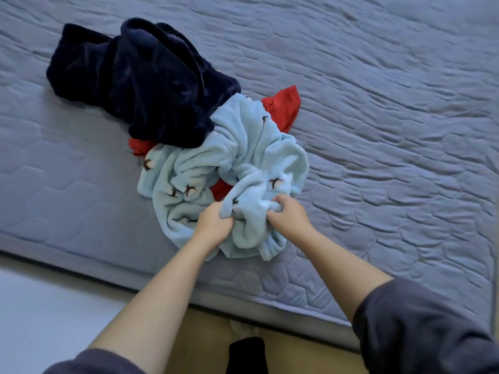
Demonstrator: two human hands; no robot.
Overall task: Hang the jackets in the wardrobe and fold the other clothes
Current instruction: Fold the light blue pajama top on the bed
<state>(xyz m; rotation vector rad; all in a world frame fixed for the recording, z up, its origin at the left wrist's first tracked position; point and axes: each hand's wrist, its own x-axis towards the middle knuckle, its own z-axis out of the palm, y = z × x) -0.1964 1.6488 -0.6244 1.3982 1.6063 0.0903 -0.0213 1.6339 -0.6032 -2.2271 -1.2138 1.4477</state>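
As I look down from the head camera, my left hand [214,221] is closed around a bunch of the pale blue fleece garment [229,157], its fingers curled into the cloth and mostly buried in a fold. My right hand [287,211], just beside it, grips another bunched ridge of the same garment, thumb and fingers wrapped over the fabric. A raised fold of fleece stands between the two hands. Both forearms are bare, and dark grey sleeves [421,333] sit bunched near the elbows at the bottom of the view.

The fleece is crumpled into a rough mound and printed with small dark and white motifs, too small for me to make out. Its ribbed near hem lies just short of the bed's edge. A red thin-cloth garment [286,103] lies under it: one part pokes out at the far right, another at the left, and a patch shows through a gap in the middle of the fleece. Beyond and to the left, a navy plush garment [140,76] lies heaped, its near end overlapping the far edge of the blue fleece and the red cloth.

All three rest on the bed [391,117], which has a blue-grey quilted cover stitched in a honeycomb pattern and wrinkled on the right. Below the bed's edge at left is pale floor [40,306]. At centre bottom is a tan surface with a black shape I cannot identify.
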